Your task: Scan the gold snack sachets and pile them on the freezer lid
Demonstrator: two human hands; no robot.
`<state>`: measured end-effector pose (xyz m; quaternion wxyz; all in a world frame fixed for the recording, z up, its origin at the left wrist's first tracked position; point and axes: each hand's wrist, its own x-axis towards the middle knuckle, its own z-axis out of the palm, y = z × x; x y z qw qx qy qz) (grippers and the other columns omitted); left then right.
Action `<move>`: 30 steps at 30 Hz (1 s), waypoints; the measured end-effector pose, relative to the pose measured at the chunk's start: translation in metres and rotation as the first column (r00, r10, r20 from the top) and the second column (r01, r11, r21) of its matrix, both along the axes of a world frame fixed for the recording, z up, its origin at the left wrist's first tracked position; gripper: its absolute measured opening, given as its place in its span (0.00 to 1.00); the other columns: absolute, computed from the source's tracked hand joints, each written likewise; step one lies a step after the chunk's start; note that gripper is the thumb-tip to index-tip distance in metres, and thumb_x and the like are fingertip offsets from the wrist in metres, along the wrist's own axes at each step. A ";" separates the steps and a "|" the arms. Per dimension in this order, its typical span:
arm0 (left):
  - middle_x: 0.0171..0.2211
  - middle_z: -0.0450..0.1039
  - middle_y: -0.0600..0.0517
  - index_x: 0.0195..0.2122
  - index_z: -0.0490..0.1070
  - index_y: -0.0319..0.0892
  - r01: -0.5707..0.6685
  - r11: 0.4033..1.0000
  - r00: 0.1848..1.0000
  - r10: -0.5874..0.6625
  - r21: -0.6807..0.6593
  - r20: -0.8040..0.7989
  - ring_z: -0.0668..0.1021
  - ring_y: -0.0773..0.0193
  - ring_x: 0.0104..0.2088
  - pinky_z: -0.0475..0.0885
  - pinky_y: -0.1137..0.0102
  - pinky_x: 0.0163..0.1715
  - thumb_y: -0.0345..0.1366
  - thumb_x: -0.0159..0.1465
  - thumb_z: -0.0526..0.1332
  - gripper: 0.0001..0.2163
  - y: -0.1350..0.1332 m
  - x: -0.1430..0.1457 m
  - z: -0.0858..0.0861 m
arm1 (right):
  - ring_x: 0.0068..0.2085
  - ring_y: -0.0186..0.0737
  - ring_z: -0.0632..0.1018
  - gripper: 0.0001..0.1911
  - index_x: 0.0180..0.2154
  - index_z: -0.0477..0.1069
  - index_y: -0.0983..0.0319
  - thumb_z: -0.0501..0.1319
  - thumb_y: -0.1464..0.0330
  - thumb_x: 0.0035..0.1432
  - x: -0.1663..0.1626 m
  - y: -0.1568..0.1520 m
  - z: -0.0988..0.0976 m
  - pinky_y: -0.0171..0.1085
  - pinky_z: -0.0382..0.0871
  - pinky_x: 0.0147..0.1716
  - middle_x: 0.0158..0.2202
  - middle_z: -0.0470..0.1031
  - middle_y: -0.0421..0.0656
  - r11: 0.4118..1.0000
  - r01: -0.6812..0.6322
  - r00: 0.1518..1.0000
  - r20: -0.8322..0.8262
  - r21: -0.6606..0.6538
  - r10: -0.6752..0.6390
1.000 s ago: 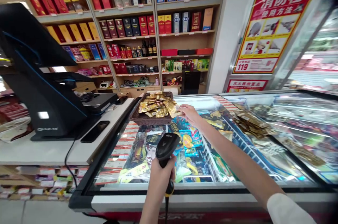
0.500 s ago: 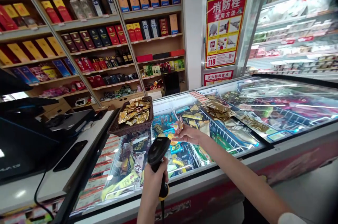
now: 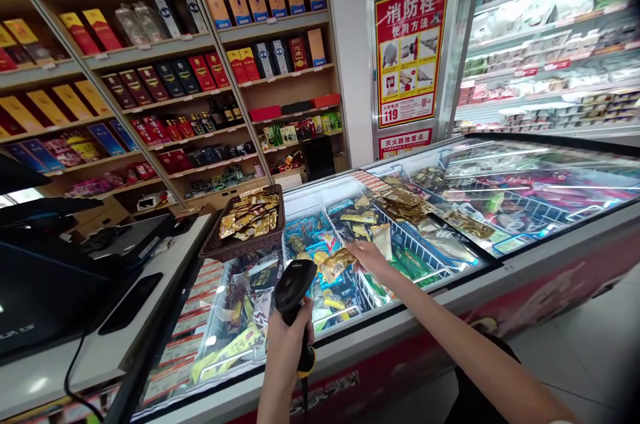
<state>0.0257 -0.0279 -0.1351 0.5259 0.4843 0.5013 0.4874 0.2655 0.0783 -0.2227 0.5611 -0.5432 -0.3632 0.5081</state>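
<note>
My left hand [image 3: 286, 344] is wrapped round the handle of a black barcode scanner [image 3: 293, 284], held upright over the glass lid of a chest freezer [image 3: 450, 297]. My right hand [image 3: 369, 256] pinches a small gold packet [image 3: 336, 263] just right of the scanner's head, above the glass. A brown wicker basket [image 3: 216, 247] full of several similar gold packets sits on the freezer's left end, behind the scanner. More gold packets [image 3: 403, 201] lie scattered on the glass further right.
A black till terminal [image 3: 35, 277] and a dark phone [image 3: 131, 303] stand on the white counter at left. Shelves of boxed goods [image 3: 200, 71] fill the back wall. A red fire-hydrant poster [image 3: 409, 54] and an open chiller [image 3: 555, 57] are at right.
My right hand took a gold packet from the basket and brought it down beside the scanner's head. The view has swung to the right; the scanner hand has hardly moved.
</note>
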 end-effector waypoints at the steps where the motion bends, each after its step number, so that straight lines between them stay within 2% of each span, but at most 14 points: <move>1: 0.15 0.65 0.58 0.29 0.73 0.40 0.002 1.000 1.000 -0.002 0.016 -0.012 0.68 0.68 0.15 0.63 0.72 0.18 0.48 0.52 0.72 0.17 0.002 0.001 -0.002 | 0.21 0.38 0.74 0.18 0.32 0.69 0.57 0.71 0.53 0.50 0.001 -0.004 -0.001 0.37 0.70 0.20 0.21 0.69 0.37 1.000 0.018 0.999 0.046 0.006 -0.018; 4: 0.13 0.65 0.58 0.29 0.73 0.41 0.016 0.998 0.999 -0.014 0.059 -0.041 0.67 0.68 0.14 0.62 0.71 0.18 0.48 0.53 0.71 0.16 0.010 0.007 -0.007 | 0.21 0.38 0.74 0.18 0.33 0.69 0.57 0.69 0.51 0.51 0.003 -0.013 0.004 0.36 0.66 0.18 0.20 0.69 0.37 0.994 0.093 0.995 0.038 0.051 -0.095; 6: 0.13 0.65 0.58 0.29 0.72 0.41 0.029 0.997 0.999 -0.026 0.068 -0.048 0.66 0.68 0.14 0.63 0.70 0.19 0.48 0.54 0.70 0.16 0.015 0.011 -0.008 | 0.22 0.41 0.77 0.17 0.34 0.68 0.56 0.69 0.53 0.52 0.002 -0.017 0.012 0.37 0.69 0.19 0.23 0.71 0.38 0.992 0.115 0.991 -0.069 0.060 -0.111; 10: 0.13 0.65 0.58 0.26 0.70 0.43 0.043 0.997 0.994 -0.037 0.058 -0.107 0.67 0.66 0.15 0.63 0.70 0.19 0.49 0.54 0.69 0.15 0.022 0.018 -0.005 | 0.30 0.45 0.84 0.17 0.33 0.60 0.55 0.69 0.61 0.53 0.000 -0.023 0.034 0.41 0.80 0.28 0.29 0.74 0.38 0.988 0.130 0.961 -0.254 0.079 -0.106; 14: 0.12 0.66 0.57 0.23 0.68 0.45 0.076 0.995 0.978 -0.063 0.060 -0.199 0.68 0.65 0.15 0.64 0.70 0.19 0.48 0.57 0.67 0.15 0.029 0.022 -0.001 | 0.31 0.47 0.85 0.19 0.33 0.56 0.55 0.69 0.66 0.53 -0.002 -0.026 0.054 0.41 0.81 0.29 0.26 0.70 0.35 0.979 0.176 0.942 -0.307 0.100 -0.138; 17: 0.11 0.65 0.56 0.21 0.66 0.45 0.092 0.994 0.971 -0.077 0.055 -0.228 0.68 0.65 0.14 0.64 0.70 0.19 0.48 0.56 0.66 0.15 0.038 0.024 0.002 | 0.30 0.46 0.84 0.18 0.33 0.56 0.55 0.67 0.66 0.54 -0.002 -0.017 0.062 0.41 0.81 0.30 0.23 0.64 0.32 0.974 0.179 0.945 -0.301 0.141 -0.130; 23: 0.13 0.65 0.58 0.23 0.66 0.45 0.074 0.991 0.979 -0.051 0.111 -0.199 0.68 0.66 0.14 0.63 0.71 0.19 0.44 0.56 0.66 0.12 0.062 0.027 0.010 | 0.29 0.44 0.84 0.12 0.33 0.57 0.55 0.62 0.67 0.59 0.000 0.017 0.067 0.40 0.80 0.30 0.25 0.65 0.32 0.972 0.155 0.981 -0.145 0.174 -0.131; 30: 0.13 0.62 0.59 0.21 0.63 0.47 0.039 0.994 0.980 -0.017 0.105 -0.200 0.67 0.67 0.14 0.61 0.71 0.17 0.42 0.56 0.65 0.13 0.080 0.029 0.001 | 0.31 0.45 0.84 0.08 0.35 0.57 0.55 0.58 0.67 0.61 -0.009 0.036 0.071 0.41 0.80 0.32 0.25 0.64 0.32 0.973 0.117 0.992 -0.070 0.197 -0.105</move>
